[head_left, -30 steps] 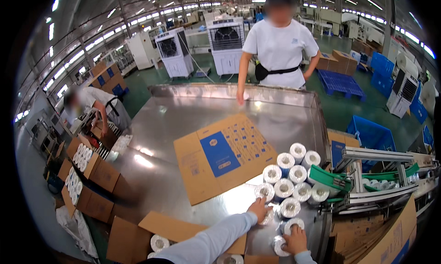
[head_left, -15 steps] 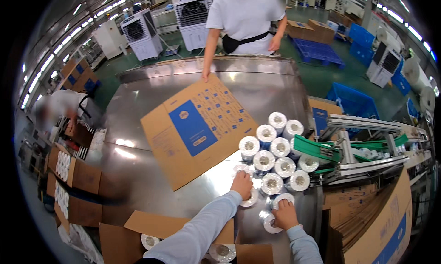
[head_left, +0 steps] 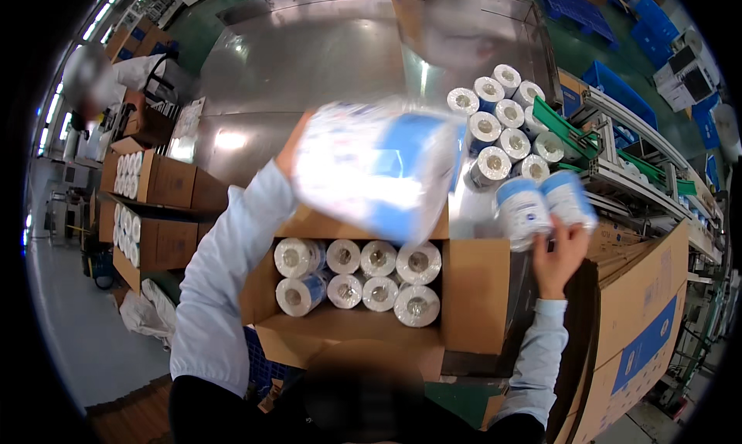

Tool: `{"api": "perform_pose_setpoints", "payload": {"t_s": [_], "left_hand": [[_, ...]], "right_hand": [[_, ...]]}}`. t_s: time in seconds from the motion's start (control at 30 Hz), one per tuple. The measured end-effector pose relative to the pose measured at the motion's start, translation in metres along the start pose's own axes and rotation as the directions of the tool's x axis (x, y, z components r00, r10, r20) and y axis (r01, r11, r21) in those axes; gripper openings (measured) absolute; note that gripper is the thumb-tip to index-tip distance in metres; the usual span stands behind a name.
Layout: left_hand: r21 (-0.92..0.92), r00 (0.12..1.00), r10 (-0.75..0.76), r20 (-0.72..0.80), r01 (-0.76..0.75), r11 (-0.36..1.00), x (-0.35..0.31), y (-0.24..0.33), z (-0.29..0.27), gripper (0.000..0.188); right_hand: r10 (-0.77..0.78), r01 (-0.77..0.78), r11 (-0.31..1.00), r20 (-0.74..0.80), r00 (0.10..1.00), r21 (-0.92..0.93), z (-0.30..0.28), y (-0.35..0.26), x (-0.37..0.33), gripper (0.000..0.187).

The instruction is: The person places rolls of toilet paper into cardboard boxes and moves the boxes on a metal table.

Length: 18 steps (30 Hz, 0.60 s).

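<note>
My left hand (head_left: 292, 146) grips the side of a white-and-blue wrapped pack of paper rolls (head_left: 371, 170), blurred by motion, above the far edge of an open carton (head_left: 475, 289). The pack hides most of the fingers. Inside the carton, wrapped paper rolls (head_left: 345, 291) stand in two rows with their round ends up. To the right, my right hand (head_left: 558, 258) is closed on the near end of a second wrapped pack of paper rolls (head_left: 524, 216), two side by side and tilted. Just beyond it, several upright rolls (head_left: 510, 144) are grouped on the metal table (head_left: 309, 73).
A conveyor with green guides (head_left: 568, 131) reaches the table from the right. Flat cartons (head_left: 641, 328) lean at the near right. Filled cartons (head_left: 170, 181) stand at the left, near a blurred person (head_left: 93, 81). Another blurred shape shows at the table's far side.
Both hands have lifted packs of rolls off the table. My left hand has swung left over the carton; my right hand has moved right. The view has tilted down, and the flat cardboard has left the table's middle.
</note>
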<state>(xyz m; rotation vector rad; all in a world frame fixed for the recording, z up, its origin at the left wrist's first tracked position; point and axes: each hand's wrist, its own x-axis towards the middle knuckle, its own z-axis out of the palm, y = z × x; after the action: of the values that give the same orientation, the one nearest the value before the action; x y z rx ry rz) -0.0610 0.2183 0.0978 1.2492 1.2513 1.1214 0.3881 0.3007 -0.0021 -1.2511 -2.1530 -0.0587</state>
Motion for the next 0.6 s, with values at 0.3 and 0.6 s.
{"api": "perform_pose_setpoints", "payload": {"t_s": [0.3,0.6], "left_hand": [[0.605,0.997,-0.069,-0.036,0.077,0.793,-0.235,-0.100,0.038,0.031],[0.950,0.957,-0.125,0.262,-0.232,0.210,-0.263,-0.138,0.062,0.043]], "right_hand": [[-0.308,0.223,0.845,0.101,0.946,0.487,-0.112,-0.174,-0.017,0.034],[-0.776,0.571,0.607,0.567,0.276,0.553,0.067,-0.255,-0.104,0.025]]}}
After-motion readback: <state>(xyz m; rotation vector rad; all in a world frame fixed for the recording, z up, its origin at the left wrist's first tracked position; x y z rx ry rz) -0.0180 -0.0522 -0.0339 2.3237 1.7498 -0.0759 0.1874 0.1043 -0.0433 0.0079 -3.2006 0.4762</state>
